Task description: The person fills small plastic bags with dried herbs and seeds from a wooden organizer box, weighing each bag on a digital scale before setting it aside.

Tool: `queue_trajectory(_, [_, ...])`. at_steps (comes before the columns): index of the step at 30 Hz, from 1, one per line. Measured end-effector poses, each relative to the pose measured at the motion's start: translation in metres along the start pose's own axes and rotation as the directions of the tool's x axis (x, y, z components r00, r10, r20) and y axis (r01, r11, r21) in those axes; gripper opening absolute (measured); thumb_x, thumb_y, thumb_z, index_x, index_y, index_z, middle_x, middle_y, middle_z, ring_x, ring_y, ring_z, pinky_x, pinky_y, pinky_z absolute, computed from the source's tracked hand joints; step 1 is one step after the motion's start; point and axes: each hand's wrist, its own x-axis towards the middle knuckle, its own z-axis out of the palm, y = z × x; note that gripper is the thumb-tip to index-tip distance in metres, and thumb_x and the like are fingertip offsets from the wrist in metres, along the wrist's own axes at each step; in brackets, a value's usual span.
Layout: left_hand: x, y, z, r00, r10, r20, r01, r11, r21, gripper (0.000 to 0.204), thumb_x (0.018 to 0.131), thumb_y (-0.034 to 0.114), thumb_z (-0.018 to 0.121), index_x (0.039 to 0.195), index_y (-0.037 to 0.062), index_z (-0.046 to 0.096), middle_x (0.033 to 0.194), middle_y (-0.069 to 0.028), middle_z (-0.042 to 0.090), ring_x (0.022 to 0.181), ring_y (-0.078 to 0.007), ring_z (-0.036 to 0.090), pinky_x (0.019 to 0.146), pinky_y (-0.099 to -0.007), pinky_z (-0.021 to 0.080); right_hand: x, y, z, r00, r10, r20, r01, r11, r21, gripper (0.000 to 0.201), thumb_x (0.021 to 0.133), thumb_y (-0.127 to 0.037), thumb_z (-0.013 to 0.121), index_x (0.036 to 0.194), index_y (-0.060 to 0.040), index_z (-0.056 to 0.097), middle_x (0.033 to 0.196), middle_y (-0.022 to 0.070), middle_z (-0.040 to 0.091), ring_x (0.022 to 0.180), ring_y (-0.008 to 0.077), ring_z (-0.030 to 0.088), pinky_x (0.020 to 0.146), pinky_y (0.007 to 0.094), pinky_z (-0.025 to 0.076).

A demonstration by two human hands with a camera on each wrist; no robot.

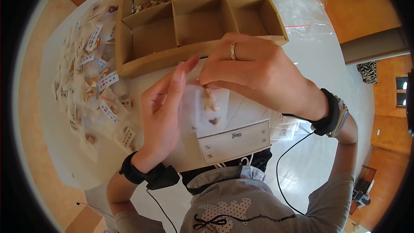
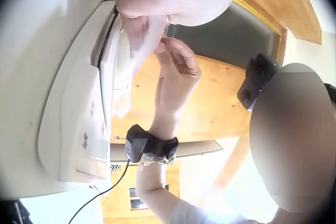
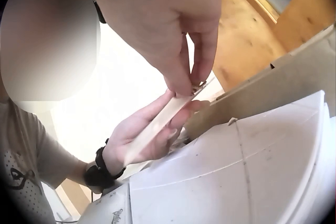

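Observation:
A small translucent bag (image 1: 221, 103) with pale and brown dried pieces inside stands above a white scale (image 1: 235, 141). My left hand (image 1: 161, 110) holds the bag at its left side, thumb and fingers about it in the right wrist view, where the bag (image 3: 157, 121) shows edge-on and tilted. My right hand (image 1: 258, 62), with a ring on one finger, reaches from above, its thumb and fingertips pinched together at the bag's mouth. Small brown bits (image 3: 199, 84) show at those fingertips; their exact kind I cannot tell.
A cardboard box (image 1: 148, 65) with compartments stands beyond my hands, some holding small dried pieces. Many filled, labelled bags (image 1: 92, 82) are piled at left. Clear plastic (image 1: 297, 8) lies at back right, and more flat packets (image 1: 284, 127) sit right of the scale.

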Motion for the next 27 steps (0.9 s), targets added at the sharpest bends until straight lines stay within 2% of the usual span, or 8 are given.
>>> queue_trajectory(8, [0.002, -0.002, -0.006, 0.996, -0.082, -0.044, 0.074, 0.984, -0.159, 0.038, 0.094, 0.026, 0.044, 0.119, -0.0025, 0.051, 0.114, -0.0116, 0.057, 0.101, -0.0175, 0.057, 0.080, -0.0273, 0.046, 0.025, -0.004, -0.009, 0.949, 0.279, 0.148, -0.315, 0.877, 0.363, 0.015, 0.074, -0.002, 0.066, 0.089, -0.0043, 0.065, 0.075, 0.0056, 0.064, 0.071, 0.0149, 0.063, 0.063, 0.0245, 0.051])
queue_trajectory(11, [0.004, 0.002, -0.002, 0.992, -0.037, -0.118, 0.010, 0.975, -0.222, 0.040, 0.095, 0.027, 0.041, 0.122, -0.0016, 0.047, 0.118, -0.0108, 0.054, 0.101, -0.0210, 0.058, 0.074, -0.0304, 0.051, 0.049, 0.027, -0.009, 0.903, 0.427, -0.046, -0.306, 0.715, 0.629, 0.015, 0.077, -0.006, 0.062, 0.091, -0.0021, 0.063, 0.070, 0.0110, 0.062, 0.065, 0.0235, 0.061, 0.062, 0.0285, 0.049])
queue_trajectory(13, [0.004, 0.003, -0.003, 0.989, -0.056, -0.136, 0.022, 0.970, -0.240, 0.040, 0.096, 0.027, 0.039, 0.124, -0.0013, 0.044, 0.124, -0.0102, 0.050, 0.103, -0.0235, 0.057, 0.072, -0.0333, 0.052, 0.065, 0.034, -0.027, 0.884, 0.467, -0.015, -0.374, 0.728, 0.575, 0.016, 0.082, -0.006, 0.059, 0.092, 0.0066, 0.062, 0.082, 0.0118, 0.066, 0.075, 0.0170, 0.063, 0.068, 0.0260, 0.051])
queue_trajectory(15, [0.004, 0.005, -0.002, 0.993, -0.053, -0.107, 0.029, 0.977, -0.211, 0.046, 0.096, 0.035, 0.034, 0.128, 0.0028, 0.037, 0.116, -0.0156, 0.054, 0.099, -0.0254, 0.059, 0.071, -0.0336, 0.050, 0.081, 0.080, -0.028, 0.955, 0.295, -0.032, -0.296, 0.955, -0.029, 0.022, 0.080, -0.009, 0.059, 0.097, 0.0054, 0.061, 0.086, 0.0151, 0.066, 0.079, 0.0235, 0.064, 0.071, 0.0284, 0.050])
queue_trajectory(17, [0.004, 0.004, -0.003, 0.992, -0.028, -0.124, 0.005, 0.983, -0.183, 0.048, 0.096, 0.038, 0.031, 0.131, 0.0056, 0.033, 0.112, -0.0186, 0.055, 0.098, -0.0265, 0.059, 0.071, -0.0336, 0.049, 0.096, 0.131, -0.007, 0.906, 0.393, 0.155, -0.386, 0.919, -0.076, 0.032, 0.075, -0.014, 0.062, 0.102, 0.0013, 0.060, 0.092, 0.0186, 0.064, 0.084, 0.0294, 0.062, 0.074, 0.0326, 0.049])
queue_trajectory(20, [0.009, 0.000, -0.006, 0.982, 0.020, -0.187, -0.049, 0.988, -0.147, 0.047, 0.096, 0.039, 0.029, 0.132, 0.0075, 0.032, 0.113, -0.0192, 0.055, 0.098, -0.0270, 0.059, 0.072, -0.0333, 0.049, 0.114, 0.174, 0.034, 0.923, 0.270, 0.273, -0.179, 0.932, -0.317, 0.033, 0.072, -0.017, 0.065, 0.102, -0.0026, 0.061, 0.096, 0.0201, 0.063, 0.089, 0.0307, 0.061, 0.077, 0.0365, 0.048])
queue_trajectory(23, [0.008, 0.002, -0.008, 0.981, 0.005, -0.192, -0.032, 0.990, -0.141, 0.047, 0.097, 0.039, 0.027, 0.132, 0.0081, 0.032, 0.113, -0.0193, 0.055, 0.098, -0.0269, 0.059, 0.072, -0.0331, 0.049, 0.126, 0.159, 0.025, 0.734, 0.463, 0.497, -0.357, 0.885, -0.298, 0.040, 0.070, -0.018, 0.066, 0.107, -0.0061, 0.061, 0.098, 0.0209, 0.062, 0.092, 0.0331, 0.059, 0.079, 0.0400, 0.047])
queue_trajectory(27, [0.010, -0.002, -0.011, 0.986, 0.014, -0.167, -0.037, 0.991, -0.130, 0.047, 0.097, 0.039, 0.027, 0.131, 0.0077, 0.032, 0.112, -0.0197, 0.056, 0.098, -0.0269, 0.059, 0.071, -0.0330, 0.049, 0.121, 0.175, 0.034, 0.871, 0.370, 0.322, -0.243, 0.896, -0.371, 0.030, 0.068, -0.014, 0.067, 0.097, -0.0043, 0.065, 0.089, 0.0179, 0.065, 0.081, 0.0318, 0.062, 0.072, 0.0380, 0.049])
